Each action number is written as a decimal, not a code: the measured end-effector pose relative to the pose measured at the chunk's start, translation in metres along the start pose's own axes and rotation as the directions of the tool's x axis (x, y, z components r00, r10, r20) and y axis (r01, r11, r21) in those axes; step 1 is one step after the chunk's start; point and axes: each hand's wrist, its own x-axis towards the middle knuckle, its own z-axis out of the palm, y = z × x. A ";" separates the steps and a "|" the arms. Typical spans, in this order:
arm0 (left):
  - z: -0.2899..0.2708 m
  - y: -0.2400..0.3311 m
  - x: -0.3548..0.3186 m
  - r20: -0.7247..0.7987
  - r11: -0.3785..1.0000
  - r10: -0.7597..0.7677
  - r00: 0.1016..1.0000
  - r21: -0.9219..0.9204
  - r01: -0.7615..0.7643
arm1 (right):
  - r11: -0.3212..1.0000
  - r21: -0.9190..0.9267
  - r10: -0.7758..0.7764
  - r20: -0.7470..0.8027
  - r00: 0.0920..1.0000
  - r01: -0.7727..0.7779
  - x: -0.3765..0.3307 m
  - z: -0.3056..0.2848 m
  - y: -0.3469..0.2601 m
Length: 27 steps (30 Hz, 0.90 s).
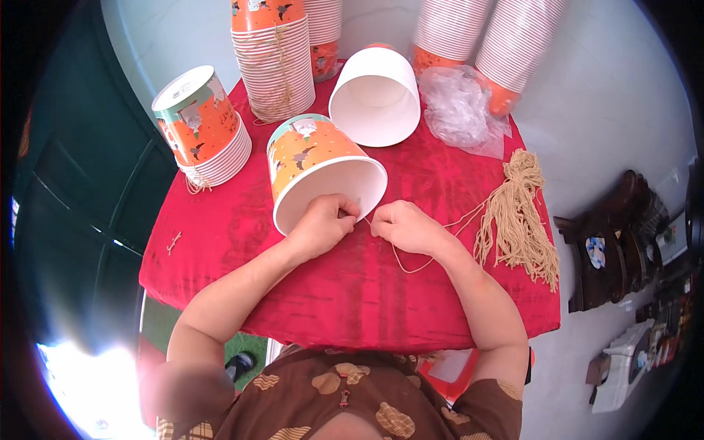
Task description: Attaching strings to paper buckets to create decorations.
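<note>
An orange paper bucket with a green band lies tipped on the red cloth, its white mouth toward me. My left hand reaches into that mouth, fingers closed close to the lower right rim; what they pinch is hidden. Just outside the rim, my right hand is closed on a thin beige string. The string loops below this hand, and a strand runs right toward a bundle of cut strings. A short bit of string shows between my two hands.
Behind stands a white-mouthed bucket. A short stack of upturned buckets is at left, a taller stack with strings behind. Wrapped stacks and crumpled clear plastic lie back right. A string scrap lies left.
</note>
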 end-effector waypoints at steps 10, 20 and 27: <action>0.007 -0.012 0.001 -0.027 0.982 0.166 0.986 0.100 -0.163 | 0.967 0.060 -0.240 -0.087 0.967 0.246 0.000 0.007 -0.006; 0.012 -0.010 0.003 -0.090 0.976 0.201 0.976 0.107 -0.191 | 0.964 0.080 -0.236 -0.185 0.954 0.254 -0.019 0.013 -0.038; 0.014 -0.012 0.005 -0.122 0.986 0.167 0.979 0.047 -0.162 | 0.682 -0.121 -0.731 -0.083 0.677 0.722 -0.039 0.032 -0.063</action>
